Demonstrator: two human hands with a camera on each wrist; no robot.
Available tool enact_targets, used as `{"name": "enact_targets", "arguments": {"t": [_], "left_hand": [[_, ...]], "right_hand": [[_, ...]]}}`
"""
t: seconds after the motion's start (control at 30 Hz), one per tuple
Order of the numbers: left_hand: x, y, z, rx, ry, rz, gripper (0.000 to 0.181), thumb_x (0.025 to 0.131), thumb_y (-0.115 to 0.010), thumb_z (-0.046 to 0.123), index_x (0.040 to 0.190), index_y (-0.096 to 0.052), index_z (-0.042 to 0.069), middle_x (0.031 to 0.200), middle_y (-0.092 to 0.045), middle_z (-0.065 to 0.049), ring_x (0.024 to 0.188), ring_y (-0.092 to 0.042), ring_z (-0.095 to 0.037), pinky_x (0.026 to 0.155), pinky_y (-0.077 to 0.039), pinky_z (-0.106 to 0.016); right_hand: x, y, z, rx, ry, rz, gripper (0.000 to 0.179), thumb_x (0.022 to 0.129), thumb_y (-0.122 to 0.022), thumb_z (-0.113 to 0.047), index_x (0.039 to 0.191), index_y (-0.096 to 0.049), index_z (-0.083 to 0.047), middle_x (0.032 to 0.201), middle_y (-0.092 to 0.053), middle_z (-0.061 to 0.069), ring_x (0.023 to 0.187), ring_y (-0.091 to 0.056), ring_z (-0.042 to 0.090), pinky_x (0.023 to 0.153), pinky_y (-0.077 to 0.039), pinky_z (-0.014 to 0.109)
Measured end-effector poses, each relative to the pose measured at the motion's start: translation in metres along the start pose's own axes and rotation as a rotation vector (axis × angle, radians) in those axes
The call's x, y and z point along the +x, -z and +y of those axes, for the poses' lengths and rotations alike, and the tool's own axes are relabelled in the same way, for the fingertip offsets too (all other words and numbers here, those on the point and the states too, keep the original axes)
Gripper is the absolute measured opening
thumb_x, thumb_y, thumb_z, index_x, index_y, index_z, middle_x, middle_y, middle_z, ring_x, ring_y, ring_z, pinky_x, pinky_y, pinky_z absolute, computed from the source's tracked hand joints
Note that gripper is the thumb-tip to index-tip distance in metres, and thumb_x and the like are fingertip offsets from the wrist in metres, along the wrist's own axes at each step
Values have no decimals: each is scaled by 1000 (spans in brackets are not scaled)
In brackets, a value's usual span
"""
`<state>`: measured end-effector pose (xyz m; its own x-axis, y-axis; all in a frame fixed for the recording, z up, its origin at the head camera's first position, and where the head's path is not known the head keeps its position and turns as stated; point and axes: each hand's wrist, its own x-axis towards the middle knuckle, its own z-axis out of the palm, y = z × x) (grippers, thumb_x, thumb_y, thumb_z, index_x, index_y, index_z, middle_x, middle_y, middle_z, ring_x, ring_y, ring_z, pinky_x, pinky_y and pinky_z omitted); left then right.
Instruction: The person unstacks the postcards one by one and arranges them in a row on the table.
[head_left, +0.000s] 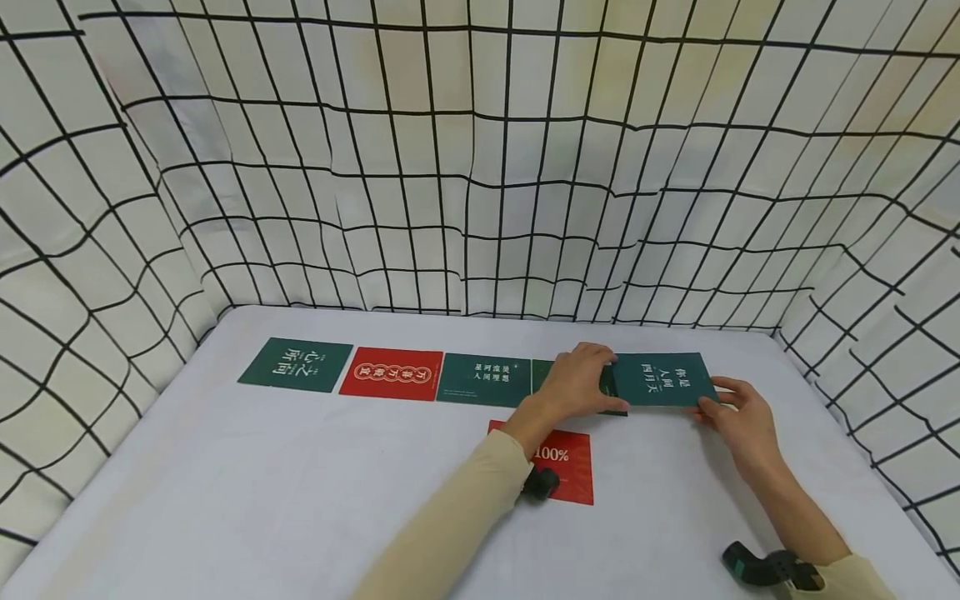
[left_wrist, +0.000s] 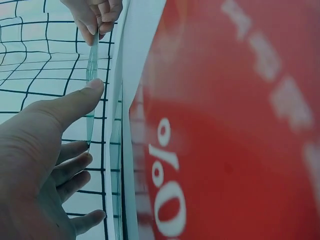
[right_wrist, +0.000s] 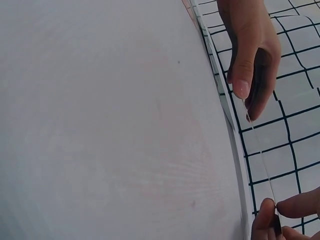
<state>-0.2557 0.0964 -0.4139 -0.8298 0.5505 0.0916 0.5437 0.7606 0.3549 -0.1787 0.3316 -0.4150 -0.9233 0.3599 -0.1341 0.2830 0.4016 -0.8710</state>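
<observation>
A dark green card (head_left: 660, 379) with white characters is held level just above the white table, at the right end of a row of cards. My right hand (head_left: 746, 421) pinches its right end between thumb and fingers. At the card's left end, my left hand (head_left: 577, 381) holds it, thumb by the near edge and fingers by the far edge. The left wrist view shows this green card (left_wrist: 92, 65) edge-on between both hands. Beneath my left hand lies another green card (head_left: 542, 373), partly hidden. A red card (head_left: 573, 475) marked 100% lies under my left wrist, partly covered.
Along the row to the left lie a green card (head_left: 480, 379), a red card (head_left: 393, 373) and another green card (head_left: 296, 365). The white table (head_left: 262, 500) is bordered by a black grid net (head_left: 465, 175) at the back and sides.
</observation>
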Motion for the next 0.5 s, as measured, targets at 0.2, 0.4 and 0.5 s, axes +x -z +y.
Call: {"name": "enact_targets", "arguments": {"t": [0.2, 0.4, 0.5], "left_hand": [[2, -3, 5, 8, 15, -9, 76, 87, -77, 58, 150, -55, 22, 159, -52, 6, 148, -44, -13, 122, -43, -38], [4, -5, 10, 17, 24, -15, 77, 87, -77, 59, 151, -54, 22, 158, -52, 6, 148, -45, -13, 122, -43, -37], [6, -8, 10, 11, 28, -21, 78, 87, -77, 59, 151, -53, 23, 159, -52, 6, 148, -44, -13, 122, -42, -38]], "right_hand": [[1, 5, 2, -104, -20, 8, 62, 106, -57, -12, 159, -31, 4, 142, -54, 30, 78, -60, -6, 69, -56, 12], [2, 8, 3, -165, -12, 23, 60, 105, -58, -13, 157, -34, 5, 142, -53, 31, 79, -60, 5, 65, -51, 15], [1, 9, 4, -194, -6, 22, 60, 104, -59, -12, 156, -34, 6, 141, -52, 31, 80, -60, 9, 63, -49, 16]]}}
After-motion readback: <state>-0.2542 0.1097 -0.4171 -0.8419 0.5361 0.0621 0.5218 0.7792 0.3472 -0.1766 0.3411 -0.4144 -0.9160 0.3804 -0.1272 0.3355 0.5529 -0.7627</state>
